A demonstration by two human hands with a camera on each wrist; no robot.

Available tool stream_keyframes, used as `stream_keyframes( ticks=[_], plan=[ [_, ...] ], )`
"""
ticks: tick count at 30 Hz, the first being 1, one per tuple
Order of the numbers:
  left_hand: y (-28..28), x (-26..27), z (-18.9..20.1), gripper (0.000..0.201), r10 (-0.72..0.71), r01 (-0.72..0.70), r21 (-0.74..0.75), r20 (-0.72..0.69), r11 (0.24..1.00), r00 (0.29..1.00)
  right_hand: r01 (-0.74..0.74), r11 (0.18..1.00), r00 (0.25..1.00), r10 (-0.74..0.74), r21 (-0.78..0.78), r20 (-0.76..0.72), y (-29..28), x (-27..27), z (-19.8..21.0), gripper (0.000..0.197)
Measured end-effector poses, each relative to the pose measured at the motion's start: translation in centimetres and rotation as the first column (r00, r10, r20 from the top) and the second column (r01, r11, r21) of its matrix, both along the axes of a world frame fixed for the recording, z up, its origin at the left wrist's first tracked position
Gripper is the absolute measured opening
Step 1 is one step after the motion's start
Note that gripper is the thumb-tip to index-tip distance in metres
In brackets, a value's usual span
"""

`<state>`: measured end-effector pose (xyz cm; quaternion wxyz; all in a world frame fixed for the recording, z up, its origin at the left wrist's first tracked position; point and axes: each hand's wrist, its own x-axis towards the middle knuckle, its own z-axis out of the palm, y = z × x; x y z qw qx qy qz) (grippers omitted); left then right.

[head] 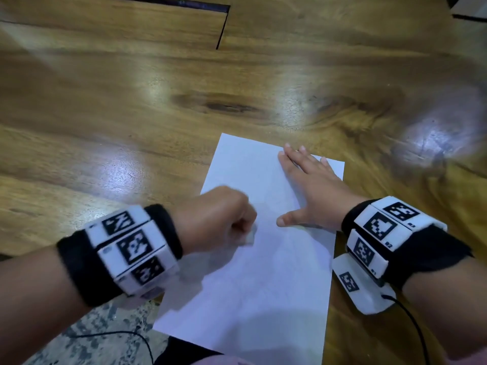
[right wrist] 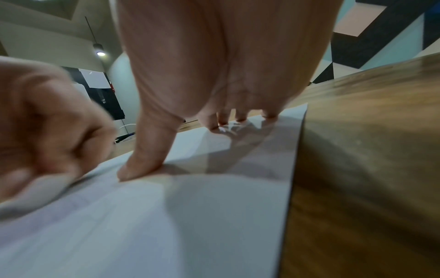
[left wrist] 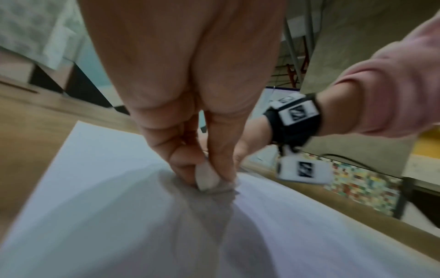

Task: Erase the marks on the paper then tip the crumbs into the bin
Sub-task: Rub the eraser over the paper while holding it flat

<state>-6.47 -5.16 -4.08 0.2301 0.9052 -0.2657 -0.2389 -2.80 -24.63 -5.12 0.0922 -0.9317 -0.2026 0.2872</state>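
Note:
A white sheet of paper (head: 263, 272) lies on the wooden table (head: 131, 114), with only very faint pencil marks on it. My left hand (head: 224, 217) is curled into a fist over the sheet's left middle and pinches a small white eraser (left wrist: 207, 176), pressing it against the paper (left wrist: 95, 206). My right hand (head: 311, 185) lies flat with spread straight fingers on the sheet's upper right part, the thumb (right wrist: 140, 165) pressing down on the paper (right wrist: 166, 225). The left hand (right wrist: 40, 131) is blurred in the right wrist view. No bin is in view.
The near table edge runs under my left forearm, with speckled floor (head: 105, 335) and a thin black cable (head: 118, 334) below it. A dark seam (head: 222, 27) crosses the table at the back. Bare wood surrounds the sheet on the left and far sides.

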Motion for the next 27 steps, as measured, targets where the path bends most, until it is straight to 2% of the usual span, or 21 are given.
stream_keyframes(
  ticks=[2,3,6,8,10,13,15,19,21,24,27],
  plan=[
    [0.4,-0.6,0.0,0.008,-0.022,0.023,0.016,-0.089,1.0,0.996,-0.002,1.0,1.0,0.002,-0.002,0.0,0.0,0.0,0.0,0.12],
    [0.3,-0.3,0.0,0.006,-0.005,0.007,0.019,-0.072,1.0,0.997,-0.002,1.0,1.0,0.002,-0.001,0.0,0.0,0.0,0.0,0.12],
    [-0.4,2.2,0.0,0.008,0.108,-0.11,0.004,0.109,0.994,0.988,0.001,1.0,1.0,-0.001,0.003,0.001,0.1,-0.1,0.0,0.12],
    [-0.6,3.3,0.0,0.008,0.163,-0.164,-0.006,0.141,0.987,0.977,0.002,1.0,1.0,-0.002,0.002,-0.004,0.1,-0.1,0.0,0.12],
    [0.0,2.5,-0.3,0.012,0.094,-0.093,-0.01,0.133,0.996,0.987,0.003,1.0,1.0,-0.003,0.002,-0.009,0.1,-0.1,0.1,0.12],
    [1.7,-0.4,-0.4,0.011,-0.038,0.038,-0.023,-0.023,0.999,0.999,0.001,1.0,1.0,-0.001,0.005,-0.01,0.0,-0.1,0.1,0.119],
    [2.2,-0.8,-0.6,0.009,-0.055,0.056,0.022,-0.08,0.998,0.995,0.003,1.0,1.0,-0.003,0.005,-0.01,0.0,-0.1,0.1,0.118],
    [0.5,2.1,0.1,0.006,0.088,-0.093,0.037,0.119,0.995,0.989,0.006,1.0,1.0,-0.006,0.008,-0.005,0.1,-0.1,0.0,0.119],
    [0.3,2.8,0.2,0.009,0.11,-0.116,0.034,0.156,0.993,0.982,0.005,1.0,1.0,-0.004,0.004,-0.01,0.1,-0.1,0.0,0.119],
    [1.7,0.7,-0.3,0.017,0.027,-0.026,-0.011,0.099,1.0,0.995,0.006,1.0,1.0,-0.006,0.005,-0.014,0.0,0.0,0.1,0.118],
    [3.1,-1.2,-0.4,0.015,-0.012,0.013,0.018,-0.062,1.0,0.998,0.005,1.0,1.0,-0.005,0.007,-0.015,0.1,-0.1,0.2,0.118]
  ],
)
